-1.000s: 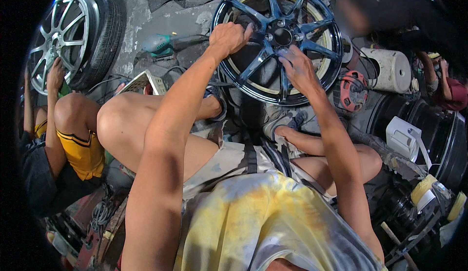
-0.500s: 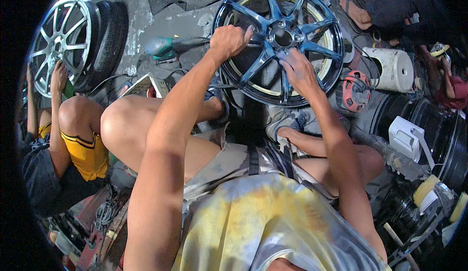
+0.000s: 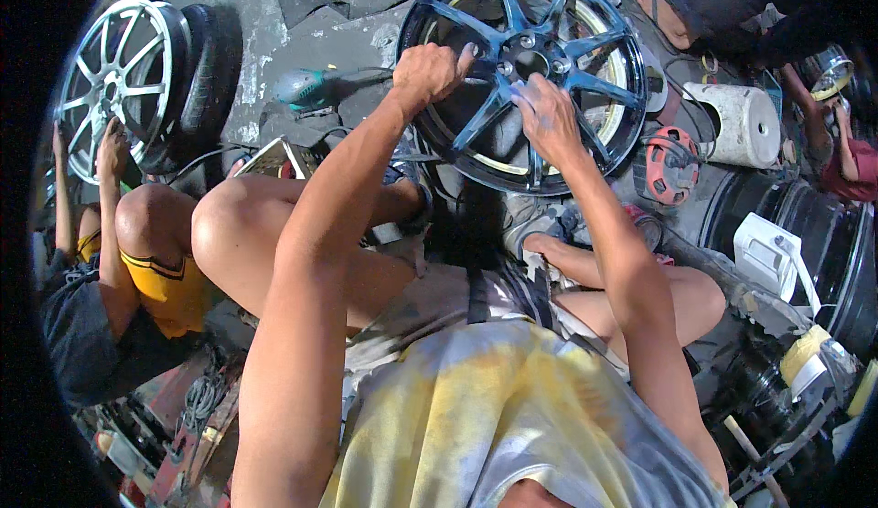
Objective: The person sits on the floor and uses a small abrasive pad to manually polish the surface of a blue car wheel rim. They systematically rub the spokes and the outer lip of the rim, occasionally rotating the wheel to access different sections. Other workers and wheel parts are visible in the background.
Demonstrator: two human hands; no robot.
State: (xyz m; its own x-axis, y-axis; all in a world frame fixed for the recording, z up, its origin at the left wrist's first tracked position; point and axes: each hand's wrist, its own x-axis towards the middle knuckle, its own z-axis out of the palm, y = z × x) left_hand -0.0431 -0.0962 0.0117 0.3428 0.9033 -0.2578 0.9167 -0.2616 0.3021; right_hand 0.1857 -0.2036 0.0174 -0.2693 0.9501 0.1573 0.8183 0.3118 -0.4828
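Note:
A dark blue multi-spoke wheel rim (image 3: 594, 85) leans in front of me, its pale inner barrel showing between the spokes. My left hand (image 3: 430, 73) is closed around a spoke on the rim's left side, thumb lying toward the hub. Just below the hub, my right hand (image 3: 546, 117) presses its bunched fingertips against the base of a lower spoke. Whitish-blue residue marks those fingers. Whatever may be under them is hidden and slightly blurred.
A corded teal power sander (image 3: 309, 89) lies left of the rim. On the right are a red-and-black round tool (image 3: 670, 165), a white cylinder (image 3: 736, 126) and a white container (image 3: 766, 256). At left, another person's hands hold a silver rim (image 3: 117, 87) beside a tire (image 3: 203, 78).
My right hand has shifted slightly up and left toward the hub. My left hand keeps its place on the spoke. The blue rim has barely moved.

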